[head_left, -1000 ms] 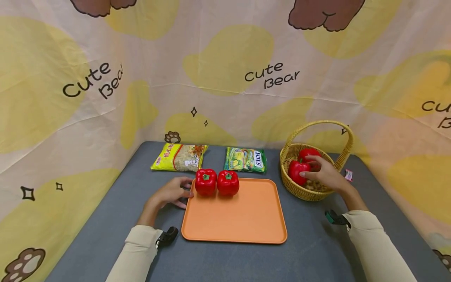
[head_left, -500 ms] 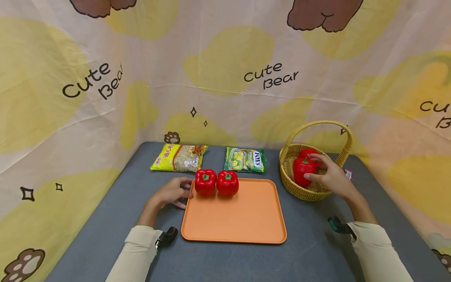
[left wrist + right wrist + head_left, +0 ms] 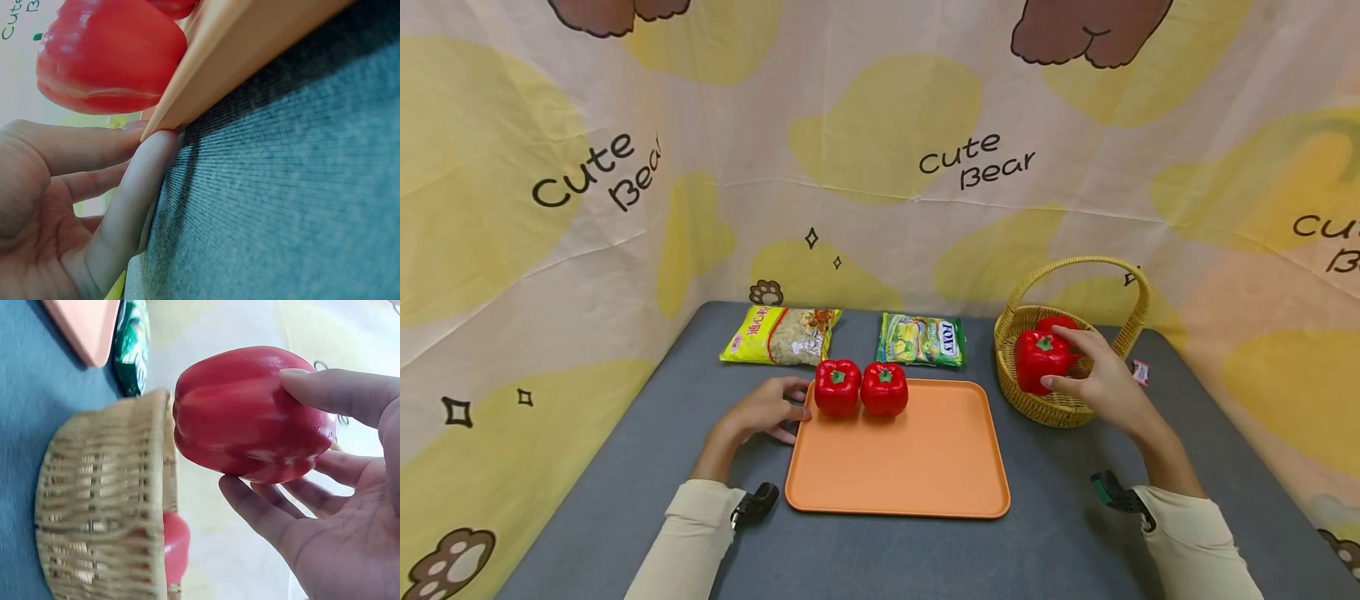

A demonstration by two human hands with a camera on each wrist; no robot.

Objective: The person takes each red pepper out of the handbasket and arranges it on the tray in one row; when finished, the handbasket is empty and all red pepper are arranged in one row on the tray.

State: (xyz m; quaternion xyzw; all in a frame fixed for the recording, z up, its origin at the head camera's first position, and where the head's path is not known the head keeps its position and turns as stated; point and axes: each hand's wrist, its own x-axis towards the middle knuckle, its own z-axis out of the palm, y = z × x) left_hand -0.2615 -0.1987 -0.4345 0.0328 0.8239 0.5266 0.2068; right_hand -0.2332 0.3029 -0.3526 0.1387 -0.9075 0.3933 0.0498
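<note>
My right hand [image 3: 1102, 377] holds a red bell pepper [image 3: 1040, 361] between thumb and fingers. In the right wrist view this bell pepper [image 3: 250, 415] is lifted above the rim of the wicker basket [image 3: 103, 500]. Another red bell pepper [image 3: 176, 547] sits inside the basket, partly hidden by its wall. At the left, my left hand [image 3: 765, 410] pinches the edge of an orange tray [image 3: 898, 467], thumb and finger on the rim in the left wrist view. Two red bell peppers [image 3: 884, 390] stand side by side in the tray's far left corner, green stems up.
Behind the tray lie a yellow food packet [image 3: 786, 335] and a green candy bag [image 3: 922, 340]. The basket's tall handle [image 3: 1138, 308] arches over it. A small pink packet [image 3: 1140, 372] lies right of the basket. Patterned cloth walls enclose the grey table [image 3: 917, 558].
The right hand has raised the bell pepper from inside the basket and shifted it slightly left. The left hand and the tray have stayed in place.
</note>
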